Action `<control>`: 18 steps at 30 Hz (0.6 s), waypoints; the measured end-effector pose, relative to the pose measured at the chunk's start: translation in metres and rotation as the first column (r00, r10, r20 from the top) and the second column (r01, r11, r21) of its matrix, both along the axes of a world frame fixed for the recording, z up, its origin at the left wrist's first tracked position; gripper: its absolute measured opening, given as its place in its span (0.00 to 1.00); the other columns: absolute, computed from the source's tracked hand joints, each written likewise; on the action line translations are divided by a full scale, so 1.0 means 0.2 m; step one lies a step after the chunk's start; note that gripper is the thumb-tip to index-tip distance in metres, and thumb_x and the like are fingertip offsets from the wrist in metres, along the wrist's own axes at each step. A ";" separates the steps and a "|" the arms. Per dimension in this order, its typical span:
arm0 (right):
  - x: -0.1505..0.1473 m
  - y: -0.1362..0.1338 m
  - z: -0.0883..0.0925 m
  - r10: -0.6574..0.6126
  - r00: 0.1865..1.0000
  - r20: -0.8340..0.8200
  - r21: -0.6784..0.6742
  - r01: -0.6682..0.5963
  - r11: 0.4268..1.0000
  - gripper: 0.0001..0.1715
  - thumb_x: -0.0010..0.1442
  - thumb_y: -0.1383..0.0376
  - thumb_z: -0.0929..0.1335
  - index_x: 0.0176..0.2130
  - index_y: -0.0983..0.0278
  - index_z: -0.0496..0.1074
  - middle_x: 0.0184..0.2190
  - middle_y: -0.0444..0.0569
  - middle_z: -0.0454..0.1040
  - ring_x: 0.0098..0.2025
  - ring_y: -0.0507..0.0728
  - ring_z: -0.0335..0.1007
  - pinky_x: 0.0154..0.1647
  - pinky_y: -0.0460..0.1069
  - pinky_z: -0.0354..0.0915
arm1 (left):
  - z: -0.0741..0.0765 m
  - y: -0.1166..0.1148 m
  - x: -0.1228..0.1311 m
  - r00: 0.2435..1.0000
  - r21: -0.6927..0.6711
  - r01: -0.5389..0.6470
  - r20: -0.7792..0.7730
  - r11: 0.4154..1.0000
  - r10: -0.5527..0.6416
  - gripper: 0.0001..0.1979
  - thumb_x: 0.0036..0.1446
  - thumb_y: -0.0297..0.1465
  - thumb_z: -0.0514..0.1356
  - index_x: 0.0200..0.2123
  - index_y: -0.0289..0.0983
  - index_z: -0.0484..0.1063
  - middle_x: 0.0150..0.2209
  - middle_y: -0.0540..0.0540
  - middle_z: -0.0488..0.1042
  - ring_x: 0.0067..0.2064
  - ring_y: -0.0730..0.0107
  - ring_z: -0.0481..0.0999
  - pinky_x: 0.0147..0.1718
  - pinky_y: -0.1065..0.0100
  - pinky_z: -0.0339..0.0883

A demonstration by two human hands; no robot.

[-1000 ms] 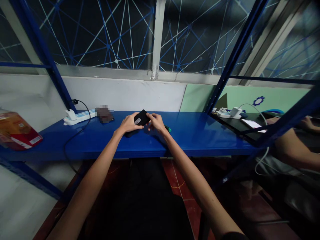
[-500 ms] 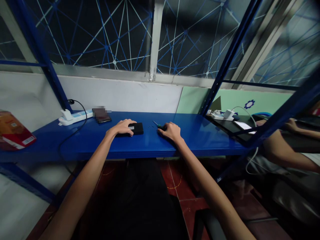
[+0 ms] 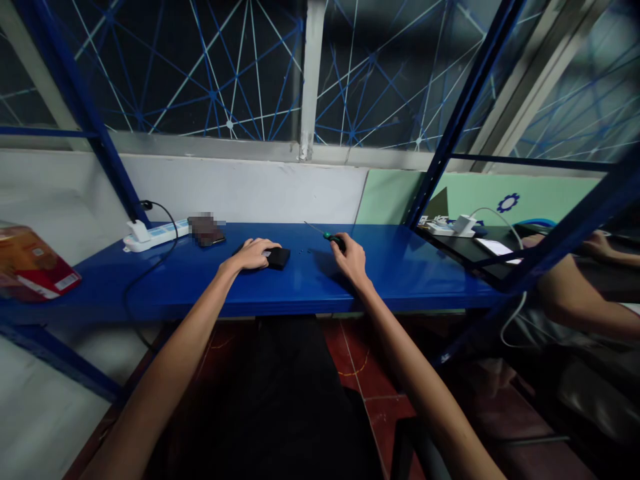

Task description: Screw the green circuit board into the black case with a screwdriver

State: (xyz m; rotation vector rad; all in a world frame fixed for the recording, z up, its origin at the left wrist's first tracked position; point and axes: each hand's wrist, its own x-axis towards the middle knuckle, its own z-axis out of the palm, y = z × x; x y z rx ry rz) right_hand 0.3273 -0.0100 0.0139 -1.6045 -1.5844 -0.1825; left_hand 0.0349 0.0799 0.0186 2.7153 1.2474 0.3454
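Note:
My left hand (image 3: 251, 255) lies over a flat black rectangular box (image 3: 281, 259) with a pale label, its fingers and thumb gripping the box on the blue table. In my right hand (image 3: 353, 260) is a screwdriver (image 3: 328, 235) with a green and black handle, held just off the tabletop. Its thin shaft points up and to the left, away from the box. A few tiny dark pieces, perhaps screws (image 3: 301, 252), lie between my hands; they are too small to make out for certain.
At the back left of the blue table (image 3: 200, 287) sit a white power strip (image 3: 159, 236) with a black cable and a dark brown item (image 3: 210, 233). A red and orange package (image 3: 35, 260) stands far left. Blue posts frame the table; another person's arm (image 3: 580, 300) is at right.
My right hand has lifted the screwdriver off the table and drawn slightly right. My left hand remains on the box, its fingers drawn in more; the view has shifted slightly.

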 end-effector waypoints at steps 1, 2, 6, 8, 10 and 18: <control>-0.01 -0.01 0.00 -0.011 1.000 -0.004 0.016 0.011 1.000 0.17 0.65 0.56 0.63 0.46 0.60 0.76 0.35 0.49 0.81 0.36 0.58 0.74 0.33 0.48 0.57 | -0.01 0.00 0.00 1.000 0.002 0.002 0.008 1.000 -0.002 0.38 0.42 0.26 0.55 0.61 0.48 0.68 0.60 0.47 0.71 0.61 0.48 0.65 0.58 0.50 0.54; -0.01 -0.03 0.00 -0.034 0.999 -0.009 0.025 0.034 0.999 0.18 0.64 0.52 0.64 0.42 0.60 0.77 0.34 0.49 0.81 0.35 0.58 0.74 0.32 0.48 0.56 | -0.02 0.01 0.01 1.000 0.004 -0.003 0.017 1.000 0.003 0.38 0.43 0.25 0.54 0.61 0.48 0.67 0.61 0.47 0.70 0.62 0.49 0.64 0.60 0.48 0.52; -0.01 -0.05 0.00 -0.147 0.989 0.013 -0.080 0.148 0.986 0.27 0.58 0.42 0.67 0.28 0.61 0.77 0.28 0.52 0.79 0.32 0.59 0.73 0.27 0.48 0.51 | -0.05 -0.01 0.03 0.998 0.036 -0.032 0.063 0.999 0.030 0.38 0.46 0.21 0.50 0.61 0.48 0.67 0.65 0.48 0.66 0.66 0.54 0.61 0.62 0.47 0.49; -0.02 -0.05 0.00 -0.175 0.984 0.043 -0.143 0.179 0.973 0.27 0.57 0.42 0.68 0.26 0.62 0.76 0.26 0.53 0.79 0.30 0.59 0.72 0.26 0.49 0.49 | -0.05 -0.03 0.05 0.996 0.055 -0.040 0.085 0.998 0.035 0.38 0.46 0.20 0.49 0.62 0.47 0.67 0.65 0.48 0.65 0.67 0.56 0.60 0.63 0.47 0.49; -0.02 -0.05 0.01 -0.176 0.982 0.067 -0.171 0.185 0.968 0.27 0.57 0.43 0.68 0.25 0.62 0.76 0.26 0.54 0.79 0.30 0.59 0.72 0.26 0.49 0.49 | -0.05 -0.05 0.06 0.994 0.065 -0.054 0.099 0.996 0.047 0.38 0.47 0.19 0.49 0.62 0.45 0.67 0.66 0.48 0.64 0.68 0.56 0.58 0.63 0.48 0.49; -0.03 -0.06 0.01 -0.161 0.982 0.100 -0.207 0.178 0.962 0.26 0.57 0.43 0.68 0.28 0.61 0.78 0.28 0.54 0.80 0.31 0.60 0.74 0.27 0.49 0.52 | -0.06 -0.06 0.09 0.986 0.144 -0.077 0.155 0.987 0.054 0.36 0.45 0.19 0.50 0.58 0.42 0.73 0.62 0.47 0.69 0.65 0.57 0.64 0.63 0.53 0.56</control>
